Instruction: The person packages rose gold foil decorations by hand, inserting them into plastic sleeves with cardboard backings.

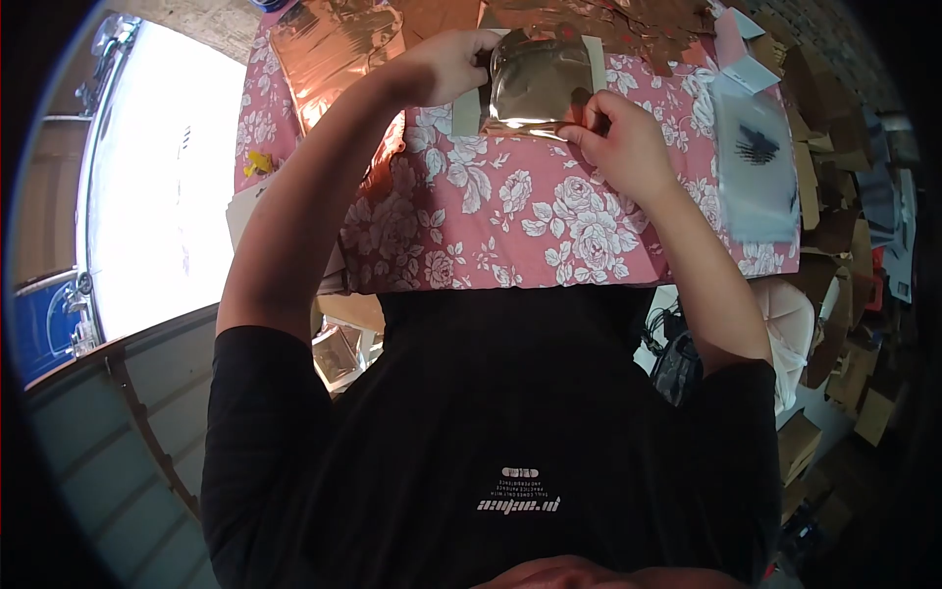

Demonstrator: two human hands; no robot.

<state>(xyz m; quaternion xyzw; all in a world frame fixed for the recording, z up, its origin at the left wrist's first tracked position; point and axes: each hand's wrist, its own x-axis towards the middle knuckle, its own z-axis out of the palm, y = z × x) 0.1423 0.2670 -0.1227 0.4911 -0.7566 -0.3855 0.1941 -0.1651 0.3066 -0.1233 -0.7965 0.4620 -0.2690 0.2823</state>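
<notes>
A shiny gold foil sheet (540, 83) lies over a pale flat card (599, 64), whose edges show on both sides of it. My left hand (456, 64) is at the upper left of the foil, thumb and fingers closed at its edge. At the lower right corner, my right hand (626, 140) pinches the near edge of the foil between thumb and fingers. Beneath both is a pink flowered tablecloth (530, 216).
Larger copper-coloured foil (334, 59) spreads at the back left, with more foil (638, 29) behind the card. Clear plastic bags (758, 167) and a small white box (746, 49) sit at the right edge. A yellow object (258, 163) lies far left. Cardboard boxes (834, 177) pile up beyond the table.
</notes>
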